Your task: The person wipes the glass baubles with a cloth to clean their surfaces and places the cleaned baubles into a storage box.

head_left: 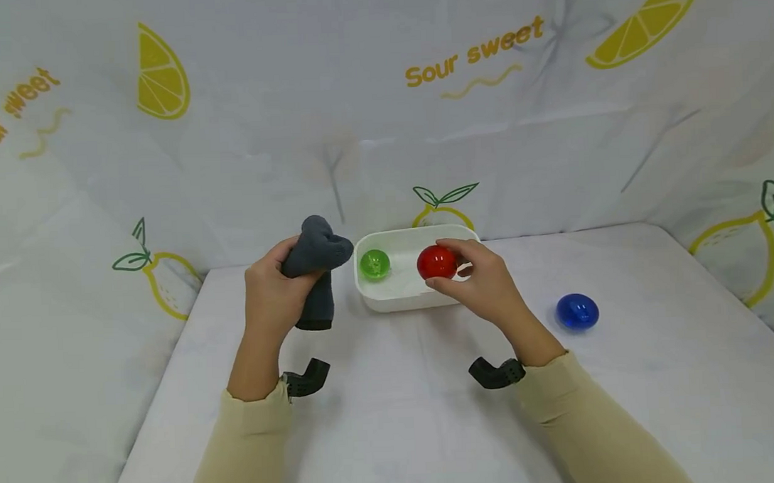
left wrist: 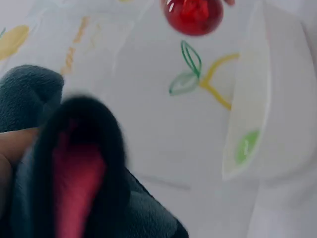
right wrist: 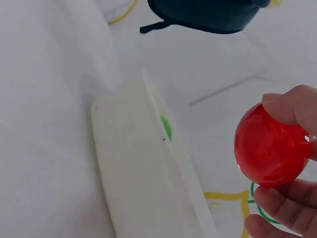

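Observation:
My left hand [head_left: 273, 291] grips a folded dark blue-grey cloth piece [head_left: 317, 247], left of the white tub [head_left: 398, 303]. It has a glove-like look; a pink inside [left wrist: 79, 188] shows through its opening in the left wrist view. My right hand [head_left: 487, 280] pinches a shiny red ball [head_left: 436, 262] between thumb and fingers, over the right part of the tub in the head view. A clear green ball [head_left: 375, 265] lies inside the tub at its left end. The right wrist view shows the red ball [right wrist: 270, 146] from close by.
A blue ball [head_left: 578, 311] lies on the white-covered table [head_left: 393, 426], to the right of my right forearm. Behind the tub rises a white cloth backdrop [head_left: 261, 132] with lemon prints. Black wrist mounts [head_left: 307, 378] stick out from both wrists.

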The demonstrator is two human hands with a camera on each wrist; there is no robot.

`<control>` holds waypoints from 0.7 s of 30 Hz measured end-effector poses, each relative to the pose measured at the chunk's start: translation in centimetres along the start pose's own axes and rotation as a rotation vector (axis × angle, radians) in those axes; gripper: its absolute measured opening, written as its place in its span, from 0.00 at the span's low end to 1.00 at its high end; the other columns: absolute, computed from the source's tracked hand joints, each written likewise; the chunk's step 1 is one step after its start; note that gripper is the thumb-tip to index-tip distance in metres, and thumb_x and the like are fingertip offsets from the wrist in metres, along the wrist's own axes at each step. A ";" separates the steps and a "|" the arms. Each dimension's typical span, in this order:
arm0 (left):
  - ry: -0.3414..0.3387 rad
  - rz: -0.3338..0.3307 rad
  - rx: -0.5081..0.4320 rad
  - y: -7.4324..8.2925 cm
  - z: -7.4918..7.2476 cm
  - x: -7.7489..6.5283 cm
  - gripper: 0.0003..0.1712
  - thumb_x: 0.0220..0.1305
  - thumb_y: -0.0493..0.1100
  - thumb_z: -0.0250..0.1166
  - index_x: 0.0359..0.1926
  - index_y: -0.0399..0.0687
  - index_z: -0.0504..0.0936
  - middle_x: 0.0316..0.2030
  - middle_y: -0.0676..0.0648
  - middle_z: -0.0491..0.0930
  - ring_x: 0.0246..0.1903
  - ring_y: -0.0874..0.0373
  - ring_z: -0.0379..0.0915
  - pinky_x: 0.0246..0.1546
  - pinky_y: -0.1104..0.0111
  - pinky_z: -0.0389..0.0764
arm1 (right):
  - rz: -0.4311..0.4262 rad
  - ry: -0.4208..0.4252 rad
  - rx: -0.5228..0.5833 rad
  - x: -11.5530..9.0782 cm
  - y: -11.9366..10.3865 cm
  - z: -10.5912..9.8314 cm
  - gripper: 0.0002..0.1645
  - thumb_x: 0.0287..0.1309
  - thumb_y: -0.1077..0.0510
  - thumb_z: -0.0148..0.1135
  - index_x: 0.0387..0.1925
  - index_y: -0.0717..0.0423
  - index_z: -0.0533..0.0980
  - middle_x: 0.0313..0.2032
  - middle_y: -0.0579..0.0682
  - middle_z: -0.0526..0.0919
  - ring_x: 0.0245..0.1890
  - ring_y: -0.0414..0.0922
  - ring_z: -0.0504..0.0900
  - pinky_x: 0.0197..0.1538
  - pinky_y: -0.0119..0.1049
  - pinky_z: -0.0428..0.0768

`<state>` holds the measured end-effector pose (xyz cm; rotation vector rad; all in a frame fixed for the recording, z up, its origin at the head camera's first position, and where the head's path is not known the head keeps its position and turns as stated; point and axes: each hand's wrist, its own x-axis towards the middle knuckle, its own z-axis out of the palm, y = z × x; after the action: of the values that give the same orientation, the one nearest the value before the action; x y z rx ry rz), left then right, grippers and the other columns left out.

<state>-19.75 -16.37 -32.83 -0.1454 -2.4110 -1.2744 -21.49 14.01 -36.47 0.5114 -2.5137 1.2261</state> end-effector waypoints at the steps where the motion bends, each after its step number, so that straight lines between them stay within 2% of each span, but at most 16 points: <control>1: -0.023 0.004 0.080 -0.4 -0.2 0.0 0.24 0.58 0.43 0.73 0.57 0.51 0.82 0.52 0.43 0.84 0.50 0.44 0.81 0.51 0.48 0.80 | 0.030 -0.018 -0.026 0.3 0.4 0.1 0.35 0.50 0.55 0.75 0.60 0.56 0.75 0.53 0.54 0.82 0.47 0.50 0.80 0.45 0.49 0.84; 5: -0.172 0.051 0.377 -2.3 -0.3 0.1 0.28 0.59 0.42 0.72 0.61 0.52 0.79 0.56 0.41 0.81 0.53 0.39 0.78 0.51 0.42 0.77 | 0.138 -0.107 -0.146 1.5 1.9 0.7 0.35 0.52 0.49 0.73 0.62 0.52 0.74 0.53 0.54 0.81 0.46 0.51 0.79 0.46 0.47 0.82; 8: -0.284 0.092 0.484 -3.7 0.3 0.2 0.29 0.57 0.40 0.73 0.61 0.52 0.79 0.56 0.42 0.81 0.53 0.40 0.79 0.49 0.43 0.78 | 0.185 -0.174 -0.214 2.5 2.6 1.3 0.35 0.54 0.48 0.71 0.63 0.52 0.74 0.55 0.55 0.80 0.49 0.54 0.78 0.49 0.50 0.81; 10: -0.348 0.096 0.498 -4.4 0.8 0.1 0.30 0.56 0.39 0.74 0.61 0.51 0.79 0.56 0.42 0.81 0.54 0.40 0.78 0.51 0.44 0.78 | 0.220 -0.222 -0.246 3.1 3.0 1.7 0.35 0.54 0.48 0.71 0.63 0.50 0.74 0.57 0.56 0.78 0.53 0.55 0.76 0.53 0.52 0.80; 14: -0.436 0.061 0.504 -5.7 1.6 -0.2 0.32 0.53 0.39 0.76 0.61 0.50 0.79 0.57 0.42 0.80 0.56 0.41 0.76 0.55 0.46 0.77 | 0.287 -0.316 -0.293 4.3 3.7 2.7 0.36 0.53 0.48 0.71 0.64 0.48 0.73 0.60 0.56 0.76 0.59 0.55 0.72 0.56 0.54 0.79; 18: -0.517 0.011 0.525 -6.4 2.7 -0.7 0.34 0.53 0.42 0.76 0.62 0.50 0.78 0.58 0.42 0.79 0.59 0.41 0.74 0.57 0.45 0.74 | 0.322 -0.364 -0.340 5.0 4.3 3.4 0.37 0.52 0.50 0.71 0.65 0.47 0.73 0.59 0.55 0.76 0.58 0.56 0.73 0.56 0.54 0.78; 21: -0.576 -0.023 0.544 -6.8 3.5 -0.8 0.36 0.52 0.44 0.77 0.63 0.51 0.77 0.59 0.43 0.79 0.60 0.42 0.73 0.59 0.46 0.73 | 0.316 -0.382 -0.359 5.8 4.8 4.2 0.38 0.51 0.51 0.71 0.65 0.46 0.72 0.59 0.55 0.76 0.57 0.55 0.74 0.57 0.54 0.77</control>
<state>-21.96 -17.42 -40.09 -0.3649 -3.1592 -0.5834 -29.22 12.28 -39.88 0.2857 -3.1461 0.7893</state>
